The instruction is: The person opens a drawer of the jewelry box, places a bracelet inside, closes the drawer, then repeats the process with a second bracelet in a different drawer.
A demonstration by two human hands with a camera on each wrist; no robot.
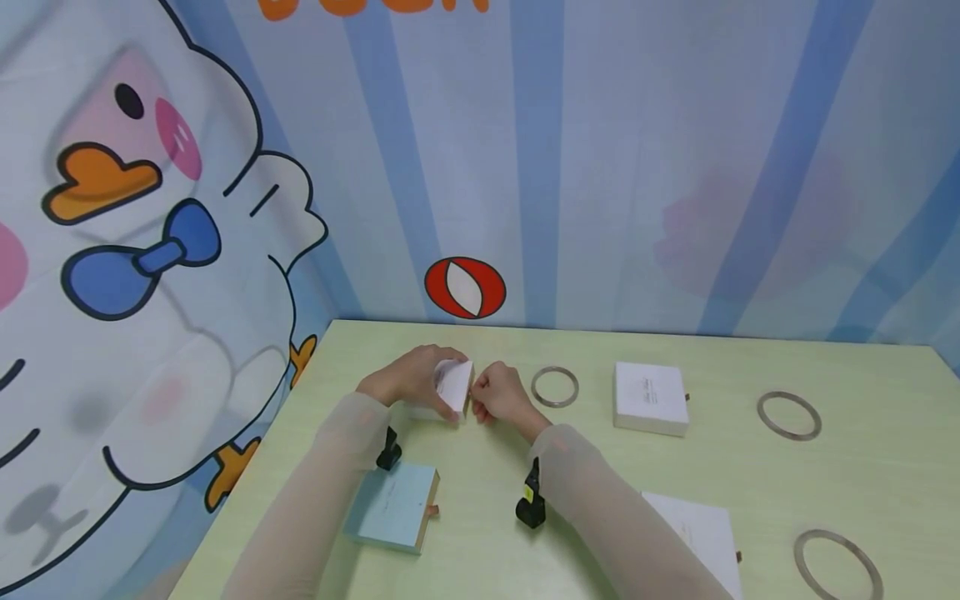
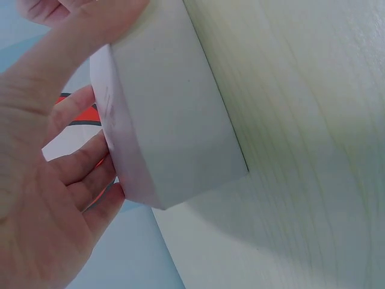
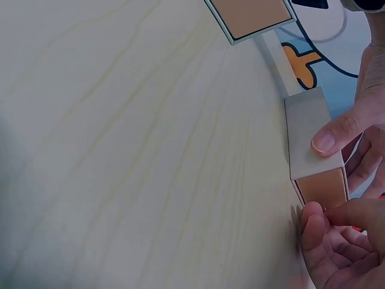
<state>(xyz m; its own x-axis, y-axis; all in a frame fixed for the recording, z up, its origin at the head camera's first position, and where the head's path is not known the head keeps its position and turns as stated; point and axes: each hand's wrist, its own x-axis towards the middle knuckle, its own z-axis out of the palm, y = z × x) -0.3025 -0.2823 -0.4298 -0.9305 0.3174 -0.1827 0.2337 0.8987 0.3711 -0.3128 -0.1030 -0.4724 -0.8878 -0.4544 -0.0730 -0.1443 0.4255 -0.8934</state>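
The table (image 1: 480, 533) spreads beneath both hands' fingers. On it a pale blue box (image 1: 393, 504) lies nearer the body than the left fingers. The left hand (image 1: 416, 375) grips a white box (image 1: 454, 385), thumb along its near side, fingers round the far side. A grey ring (image 1: 555, 404) lies just right of the right hand (image 1: 504, 393). Smallest is the box's tan end (image 3: 325, 186), where right thumb and fingertip meet, probably pinching a pull tab that they hide. The step in hand looks like drawing this box open; the next move seems to call for a straight pull rightward while the left fingers hold firm.
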